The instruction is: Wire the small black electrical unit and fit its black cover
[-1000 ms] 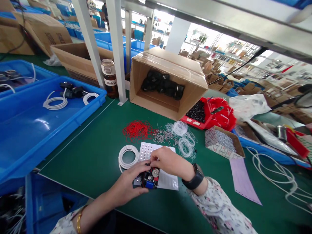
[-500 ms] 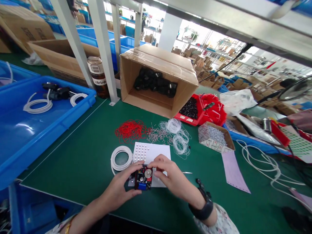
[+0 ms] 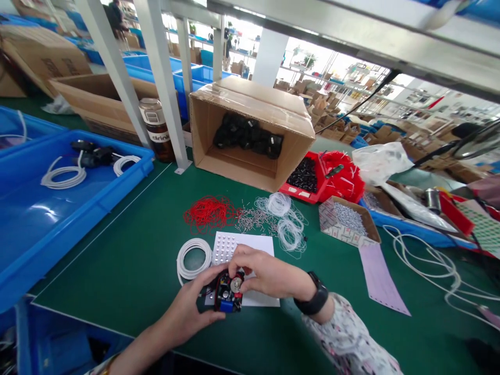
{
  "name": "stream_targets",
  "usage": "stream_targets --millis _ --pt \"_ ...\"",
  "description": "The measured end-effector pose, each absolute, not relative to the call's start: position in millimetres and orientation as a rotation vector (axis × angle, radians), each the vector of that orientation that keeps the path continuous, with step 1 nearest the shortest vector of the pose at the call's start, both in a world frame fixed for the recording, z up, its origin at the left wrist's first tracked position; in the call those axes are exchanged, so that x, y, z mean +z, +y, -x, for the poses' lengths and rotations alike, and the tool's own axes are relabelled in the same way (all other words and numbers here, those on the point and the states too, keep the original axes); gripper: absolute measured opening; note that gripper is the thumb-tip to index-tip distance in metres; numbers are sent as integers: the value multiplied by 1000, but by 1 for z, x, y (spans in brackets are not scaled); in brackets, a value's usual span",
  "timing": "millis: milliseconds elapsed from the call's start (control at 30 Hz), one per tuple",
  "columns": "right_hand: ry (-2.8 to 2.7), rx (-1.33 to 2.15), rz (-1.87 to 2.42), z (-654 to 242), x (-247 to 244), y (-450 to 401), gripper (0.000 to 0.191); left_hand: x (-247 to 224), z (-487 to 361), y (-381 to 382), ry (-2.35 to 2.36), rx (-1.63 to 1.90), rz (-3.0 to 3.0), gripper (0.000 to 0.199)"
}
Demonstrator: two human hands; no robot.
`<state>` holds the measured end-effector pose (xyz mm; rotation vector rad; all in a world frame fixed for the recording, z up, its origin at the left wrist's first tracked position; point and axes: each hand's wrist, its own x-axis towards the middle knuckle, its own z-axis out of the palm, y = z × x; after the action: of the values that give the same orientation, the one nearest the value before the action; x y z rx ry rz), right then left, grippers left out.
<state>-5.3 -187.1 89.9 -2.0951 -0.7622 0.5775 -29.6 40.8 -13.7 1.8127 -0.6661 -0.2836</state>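
Observation:
My left hand (image 3: 191, 308) is closed around a small black electronic unit (image 3: 223, 292), fingers over its far edge and thumb along the near one. Its open face shows a circuit board with a blue block (image 3: 226, 306) and a round silver disc (image 3: 236, 284). Over the unit's right side, my right hand (image 3: 267, 273) has its thumb and fingertips closed at the disc's edge. Beneath both hands lies a white sheet (image 3: 265, 301) bearing rows of small silver dots (image 3: 224, 248). A white cable coil (image 3: 182, 260) rests just left of the sheet.
Beyond the sheet lie red wires (image 3: 208, 213), small metal pins (image 3: 253, 220) and white wire coils (image 3: 289, 233). An open carton (image 3: 250, 174) stands behind them. To the left is a blue tray (image 3: 97, 200); a box of screws (image 3: 347, 221) sits to the right.
My right hand has moved left, its fingertips closing in on the silver disc. The unit stays in my left hand, slightly lower in view. The thin silver tool beside my right hand is now hidden.

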Motion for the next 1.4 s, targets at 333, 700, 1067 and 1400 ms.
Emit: stream_targets --millis 333,700,1067,1400 --pt "-751 524 2132 6 86 -187 24 -13 28 43 -722 -290 -1785 68" --pt "-854 617 2055 0 93 -188 28 -11 28 43 -751 -255 -1854 70" --pt "-1037 721 1987 -21 90 -186 14 -12 25 44 -745 -250 -1841 63" --pt "-857 619 2135 -13 91 -190 22 -5 21 41 -750 -333 -1826 49"
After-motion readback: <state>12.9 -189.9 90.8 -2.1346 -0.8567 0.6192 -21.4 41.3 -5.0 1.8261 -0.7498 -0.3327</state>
